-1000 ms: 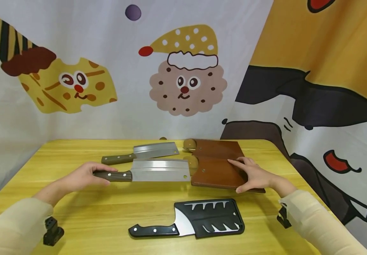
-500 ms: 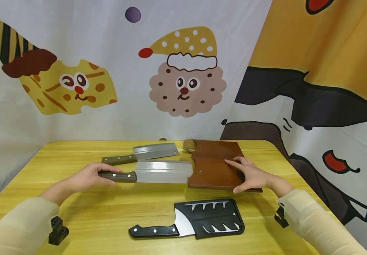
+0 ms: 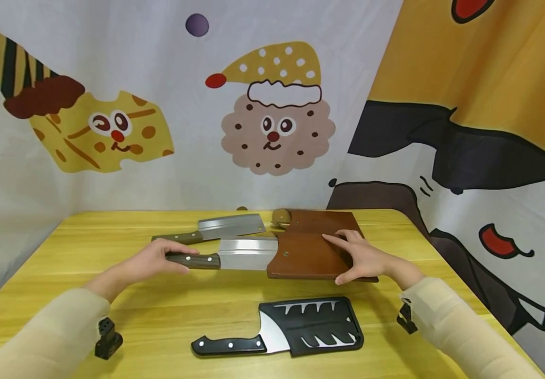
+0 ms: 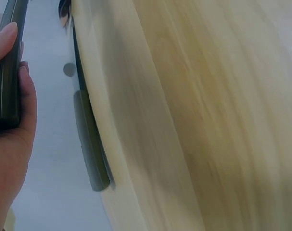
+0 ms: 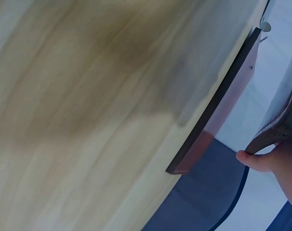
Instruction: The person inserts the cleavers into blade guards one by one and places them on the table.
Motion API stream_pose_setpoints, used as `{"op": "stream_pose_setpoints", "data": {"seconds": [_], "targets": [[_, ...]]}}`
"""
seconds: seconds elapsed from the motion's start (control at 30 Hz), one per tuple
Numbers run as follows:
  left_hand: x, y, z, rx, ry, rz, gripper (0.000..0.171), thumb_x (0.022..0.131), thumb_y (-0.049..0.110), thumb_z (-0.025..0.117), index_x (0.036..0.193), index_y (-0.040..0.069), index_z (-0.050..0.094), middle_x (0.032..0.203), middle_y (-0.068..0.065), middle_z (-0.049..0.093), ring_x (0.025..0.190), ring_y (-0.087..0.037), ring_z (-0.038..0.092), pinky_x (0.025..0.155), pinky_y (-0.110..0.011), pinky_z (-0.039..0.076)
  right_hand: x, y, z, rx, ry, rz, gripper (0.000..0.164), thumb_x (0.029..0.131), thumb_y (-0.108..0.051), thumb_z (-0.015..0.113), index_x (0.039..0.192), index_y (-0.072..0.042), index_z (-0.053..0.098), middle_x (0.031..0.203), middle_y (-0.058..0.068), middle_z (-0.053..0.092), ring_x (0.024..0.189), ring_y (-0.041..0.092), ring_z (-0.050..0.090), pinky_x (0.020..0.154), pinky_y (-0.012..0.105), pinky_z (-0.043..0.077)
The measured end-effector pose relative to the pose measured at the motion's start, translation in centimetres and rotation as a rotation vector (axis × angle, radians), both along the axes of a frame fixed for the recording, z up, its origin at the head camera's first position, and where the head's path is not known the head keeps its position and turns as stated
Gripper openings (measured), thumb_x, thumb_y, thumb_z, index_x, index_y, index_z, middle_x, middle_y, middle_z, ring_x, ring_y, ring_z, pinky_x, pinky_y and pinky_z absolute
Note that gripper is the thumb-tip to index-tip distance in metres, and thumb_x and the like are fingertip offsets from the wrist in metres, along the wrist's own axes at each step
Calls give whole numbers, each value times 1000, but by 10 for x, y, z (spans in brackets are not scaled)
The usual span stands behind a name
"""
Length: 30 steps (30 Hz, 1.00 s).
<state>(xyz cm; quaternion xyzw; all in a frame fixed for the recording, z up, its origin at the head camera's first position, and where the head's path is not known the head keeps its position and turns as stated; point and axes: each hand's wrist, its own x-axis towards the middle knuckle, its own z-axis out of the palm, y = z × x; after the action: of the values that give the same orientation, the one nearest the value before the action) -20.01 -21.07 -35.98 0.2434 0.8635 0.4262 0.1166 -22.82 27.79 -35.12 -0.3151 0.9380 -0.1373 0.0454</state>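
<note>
In the head view my left hand [image 3: 151,260] grips the dark wooden handle of a cleaver [image 3: 246,253], whose wide steel blade points right. The blade's far part is hidden inside a brown leather sheath [image 3: 298,258]. My right hand [image 3: 362,258] holds that sheath at its right end, thumb at the near edge and fingers over the top. In the left wrist view the cleaver handle [image 4: 8,82] lies across the palm under the thumb. The right wrist view shows the held sheath [image 5: 273,134] raised off the table, my thumb at its corner.
A second cleaver [image 3: 227,226] lies behind the held one. Beside it is another brown sheath [image 3: 326,222] with a rounded tan tab [image 3: 281,216]. Nearer, a black-handled knife [image 3: 230,345] lies in a black blade cover [image 3: 322,326]. A printed curtain [image 3: 182,189] hangs behind the yellow wood table [image 3: 159,316].
My left hand has moved right, sliding the cleaver blade from the sheath's mouth to well inside it. My right hand has shifted slightly left with the sheath.
</note>
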Motion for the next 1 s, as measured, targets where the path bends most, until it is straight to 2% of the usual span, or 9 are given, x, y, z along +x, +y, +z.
{"op": "stream_pose_setpoints", "data": {"seconds": [0.07, 0.17, 0.43, 1.0], "targets": [[-2, 5, -1, 2, 9, 0, 45, 82, 19, 72, 122, 0, 61, 125, -17, 61, 115, -33, 55, 81, -21, 50, -2, -4, 2, 0, -12, -1, 101, 64, -46, 80, 147, -14, 32, 139, 25, 32, 125, 43, 30, 92, 66, 33], [-4, 12, -2, 5, 16, 11, 45, 81, 20, 73, 121, 2, 63, 123, -16, 62, 114, -34, 56, 81, -23, 50, -3, -9, 3, 11, -13, -1, 102, 64, -46, 80, 147, -13, 31, 139, 25, 31, 126, 43, 29, 92, 67, 31], [-8, 24, -4, 30, 1, 31, 42, 81, 16, 73, 120, 4, 64, 125, -18, 60, 120, -38, 51, 89, -41, 50, -5, -19, 5, 3, -17, 6, 102, 64, -46, 80, 147, -13, 32, 140, 24, 31, 126, 41, 28, 93, 65, 29], [-12, 55, -6, 52, -4, 19, 40, 81, 13, 71, 120, 7, 64, 125, -16, 60, 117, -34, 53, 89, -40, 50, -4, -40, 5, -5, -25, 28, 103, 64, -44, 82, 148, -15, 30, 142, 23, 29, 129, 40, 26, 97, 68, 24]]}}
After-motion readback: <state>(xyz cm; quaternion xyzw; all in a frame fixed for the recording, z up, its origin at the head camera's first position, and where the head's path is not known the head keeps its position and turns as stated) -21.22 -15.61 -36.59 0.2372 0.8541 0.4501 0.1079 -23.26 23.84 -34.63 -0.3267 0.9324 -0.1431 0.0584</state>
